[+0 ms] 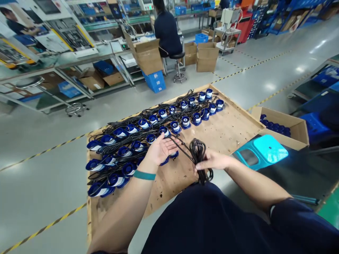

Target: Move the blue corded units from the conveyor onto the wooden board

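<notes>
My right hand (pixel 213 160) is closed around a coiled bundle of black cable (pixel 198 150), held over the near side of a shallow wooden tray (pixel 225 132). From the bundle a strand of cable runs left towards my left hand (pixel 163 150). That hand is palm up with its fingers stretched out, beside the blue round parts. Rows of these dark blue cup-shaped parts (pixel 185 122) with white labels lie in the tray, with black cables (pixel 148 114) between the rows. My left forearm and hand cover some of the parts.
Right of the tray stand a cardboard box (pixel 293 130) of dark blue parts and a turquoise plastic stool (pixel 272 150). Further off, a person (pixel 168 31) sits on a stool at a workbench, near cardboard boxes (pixel 208 56) and a blue crate (pixel 155 81).
</notes>
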The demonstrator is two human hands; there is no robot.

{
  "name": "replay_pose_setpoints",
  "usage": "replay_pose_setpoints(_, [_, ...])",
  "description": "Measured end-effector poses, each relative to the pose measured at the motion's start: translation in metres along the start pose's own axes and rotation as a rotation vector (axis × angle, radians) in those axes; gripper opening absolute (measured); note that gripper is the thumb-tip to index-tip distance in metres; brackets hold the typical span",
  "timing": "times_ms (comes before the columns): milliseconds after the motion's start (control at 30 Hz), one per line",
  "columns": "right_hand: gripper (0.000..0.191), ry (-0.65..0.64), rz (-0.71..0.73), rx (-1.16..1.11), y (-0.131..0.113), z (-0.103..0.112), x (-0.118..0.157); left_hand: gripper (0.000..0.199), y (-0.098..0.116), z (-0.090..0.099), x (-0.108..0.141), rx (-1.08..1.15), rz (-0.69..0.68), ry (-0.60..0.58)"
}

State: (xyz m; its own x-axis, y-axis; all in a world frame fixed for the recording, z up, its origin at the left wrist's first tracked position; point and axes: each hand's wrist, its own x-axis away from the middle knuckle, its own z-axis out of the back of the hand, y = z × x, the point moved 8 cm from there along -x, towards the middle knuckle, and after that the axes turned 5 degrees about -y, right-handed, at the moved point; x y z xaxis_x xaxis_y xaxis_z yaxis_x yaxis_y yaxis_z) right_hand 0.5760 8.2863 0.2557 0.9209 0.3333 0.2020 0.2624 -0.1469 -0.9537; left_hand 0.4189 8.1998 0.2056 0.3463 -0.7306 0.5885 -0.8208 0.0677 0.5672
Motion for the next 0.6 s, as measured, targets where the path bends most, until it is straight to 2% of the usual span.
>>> replay_pose_setpoints(67, [0.035,0.097,0.026,0.09,-0.026,0.026,-0.02,0.072,-0.007,0.02,0.004,-0.193,-0.085,0.055])
replay_pose_setpoints(133, [0.035,0.226,0.086,0.106,-0.047,0.057,-0.042,0.07,-0.009,0.042,0.019,-0.517,-0.368,0.204])
replay_pose_setpoints(167, [0.035,0.289,0.109,0.127,-0.055,0.072,-0.053,0.062,-0.011,0.046,0.031,-0.731,-0.559,0.261])
replay_pose_setpoints(200, [0.034,0.346,0.124,0.171,-0.061,0.087,-0.064,0.055,-0.019,0.043,0.039,-0.964,-0.713,0.25])
replay_pose_setpoints(233, [0.032,0.393,0.13,0.243,-0.068,0.1,-0.074,0.052,-0.034,0.037,0.043,-1.213,-0.811,0.199])
replay_pose_setpoints(267, [0.03,0.432,0.128,0.342,-0.074,0.111,-0.085,0.053,-0.048,0.035,0.042,-1.437,-0.868,0.177])
replay_pose_setpoints(333, [0.026,0.453,0.087,0.574,-0.083,0.124,-0.108,0.059,-0.071,0.038,0.027,-1.791,-0.878,0.188])
replay_pose_setpoints(400, [0.022,0.318,-0.028,0.788,-0.081,0.123,-0.137,0.063,-0.076,0.048,0.006,-1.973,-0.839,0.282])
replay_pose_setpoints(467, [0.016,0.038,-0.184,0.951,-0.063,0.108,-0.168,0.066,-0.074,0.057,-0.016,-2.039,-0.786,0.325])
replay_pose_setpoints(533, [0.012,-0.238,-0.282,1.07,-0.039,0.087,-0.196,0.069,-0.073,0.066,-0.034,-2.048,-0.733,0.326])
replay_pose_setpoints(600, [0.011,-0.396,-0.288,1.164,-0.015,0.068,-0.224,0.073,-0.075,0.072,-0.045,-2.037,-0.703,0.3])
